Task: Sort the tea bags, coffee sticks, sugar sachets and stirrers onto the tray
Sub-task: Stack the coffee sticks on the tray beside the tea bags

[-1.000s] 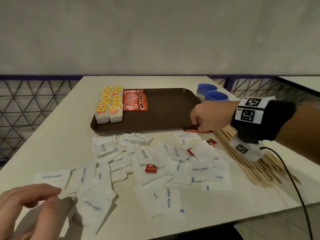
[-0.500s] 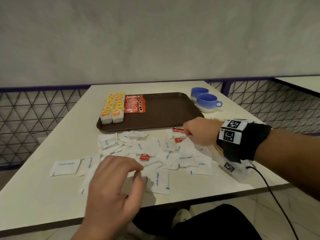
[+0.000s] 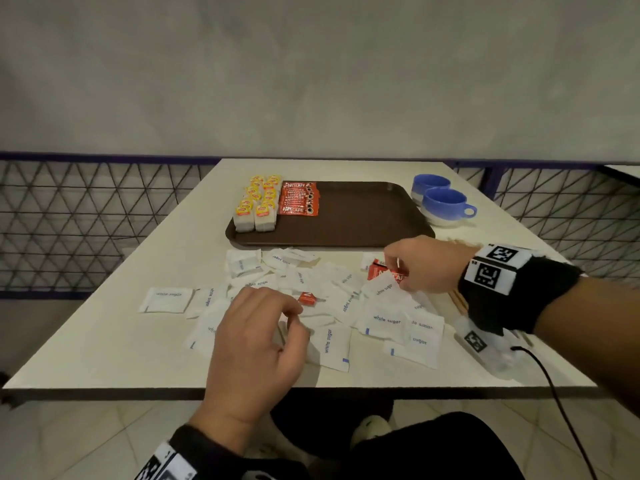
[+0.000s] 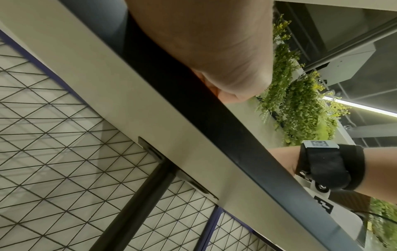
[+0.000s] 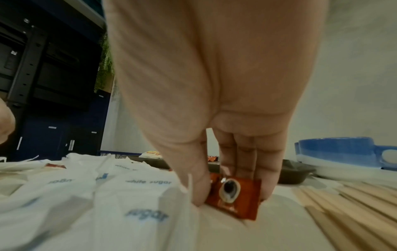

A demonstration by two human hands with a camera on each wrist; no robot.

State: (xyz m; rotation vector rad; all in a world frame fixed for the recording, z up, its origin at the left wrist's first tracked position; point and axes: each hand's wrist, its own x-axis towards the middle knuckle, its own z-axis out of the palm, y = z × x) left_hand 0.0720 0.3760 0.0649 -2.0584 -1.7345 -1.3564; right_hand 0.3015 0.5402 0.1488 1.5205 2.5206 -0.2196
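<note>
Pinching a red coffee stick (image 5: 233, 195) between thumb and fingertips (image 5: 247, 168), my right hand (image 3: 427, 265) sits low over the table (image 3: 104, 334); the stick's lower end reaches the tabletop, just this side of the brown tray (image 3: 360, 216). From the wrist view I see the thumb on the stick's left edge and the other fingers on its right edge. Sugar sachets (image 3: 386, 320) lie scattered to the left of those fingers and toward me, one of them brushing the thumb. Wooden stirrers (image 5: 352, 208) lie in a bundle to the right of the fingers, mostly hidden under my wrist in the head view.

My left hand (image 3: 256, 344) hovers over the near part of the sachet pile, fingers loosely curled and holding nothing that I can see. Just beyond its fingertips a second small red packet (image 3: 307, 298) lies among the white sachets.

On the tray, well beyond both hands, tea bags (image 3: 258, 206) stand in two rows at the left end, with a stack of coffee sticks (image 3: 299, 199) touching them on the right. Two blue cups (image 3: 441, 204) stand off the tray's right end.
</note>
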